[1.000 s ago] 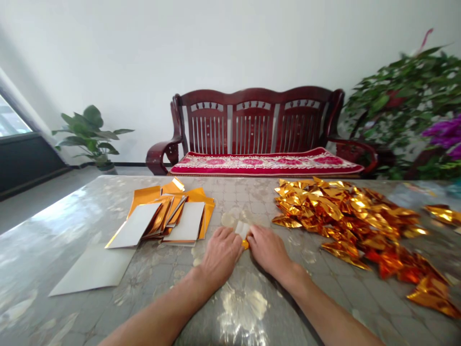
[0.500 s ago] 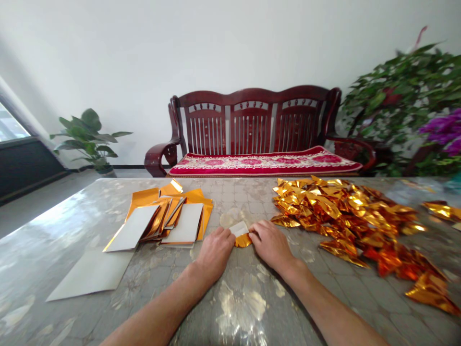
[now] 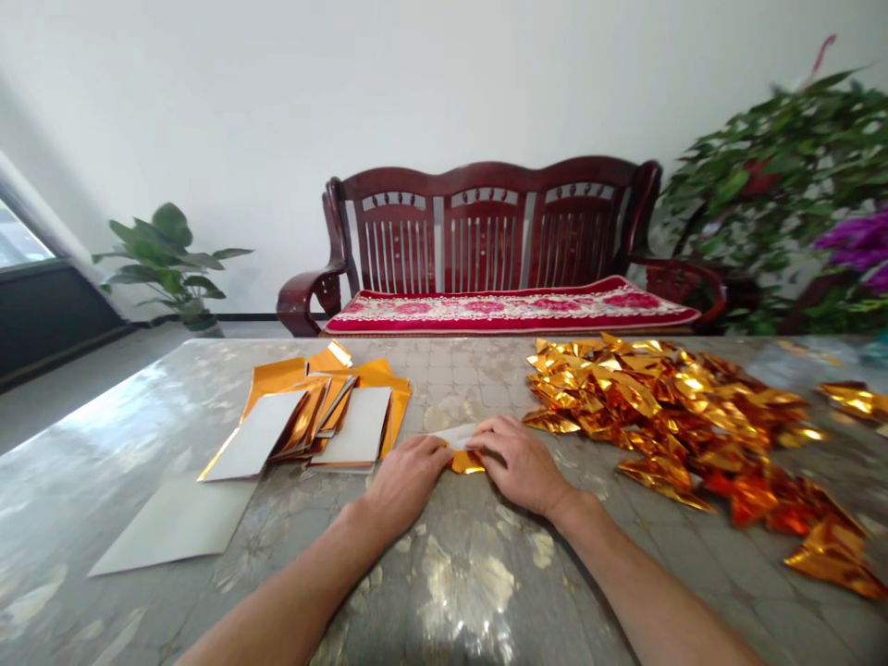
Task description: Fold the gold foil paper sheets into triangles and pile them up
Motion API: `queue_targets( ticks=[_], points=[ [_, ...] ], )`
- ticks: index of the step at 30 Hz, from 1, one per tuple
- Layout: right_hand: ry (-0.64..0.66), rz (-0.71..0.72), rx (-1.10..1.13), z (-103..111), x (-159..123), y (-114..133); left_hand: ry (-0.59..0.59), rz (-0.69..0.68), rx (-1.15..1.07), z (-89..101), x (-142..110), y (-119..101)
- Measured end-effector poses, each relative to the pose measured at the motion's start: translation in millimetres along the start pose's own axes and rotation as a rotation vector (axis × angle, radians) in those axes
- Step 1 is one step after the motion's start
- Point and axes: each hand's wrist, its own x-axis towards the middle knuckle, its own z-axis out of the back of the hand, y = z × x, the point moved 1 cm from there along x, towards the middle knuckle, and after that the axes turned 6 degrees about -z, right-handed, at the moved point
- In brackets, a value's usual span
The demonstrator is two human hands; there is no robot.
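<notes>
My left hand (image 3: 406,476) and my right hand (image 3: 519,462) rest close together on the marble-patterned table (image 3: 458,573). Between their fingertips lies a small folded piece of gold foil paper (image 3: 463,455), gold below and white on top. Both hands pinch and press it against the table. To the left lies a fanned stack of flat gold and white sheets (image 3: 326,416). To the right spreads a heap of folded gold foil pieces (image 3: 666,416).
A single white sheet (image 3: 177,523) lies at the near left of the table. More folded gold pieces (image 3: 857,400) sit at the far right edge. Behind the table stand a dark wooden bench with a red cushion (image 3: 499,264), a potted plant (image 3: 173,264) and leafy plants (image 3: 783,194).
The hands have worked the small gold piece a little farther from me. More of its gold side shows between the fingers than a second ago.
</notes>
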Motion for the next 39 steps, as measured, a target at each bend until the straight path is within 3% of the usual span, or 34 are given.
queue_targets(
  ticks=[6,10,19,28,34,39],
  points=[
    [0.046,0.047,0.090,6.3,-4.0,-0.6,-0.017,-0.043,0.085,0.7,-1.2,-4.2],
    [0.101,0.064,-0.019,8.5,-3.2,-3.1,-0.006,-0.033,0.152,-2.5,-2.5,-14.2],
    [0.092,0.165,-0.269,4.7,3.2,6.7,0.058,0.059,0.178,-6.7,1.6,-21.9],
    [0.097,0.094,-0.304,1.4,3.5,22.8,-0.027,0.072,0.029,-4.8,6.3,3.0],
    [0.061,0.135,-0.244,-0.2,6.5,22.6,-0.105,0.145,-0.150,-6.7,3.0,16.8],
    [0.050,0.174,-0.242,-1.3,6.2,17.8,-0.135,0.104,-0.245,-5.0,1.1,18.5]
  ],
)
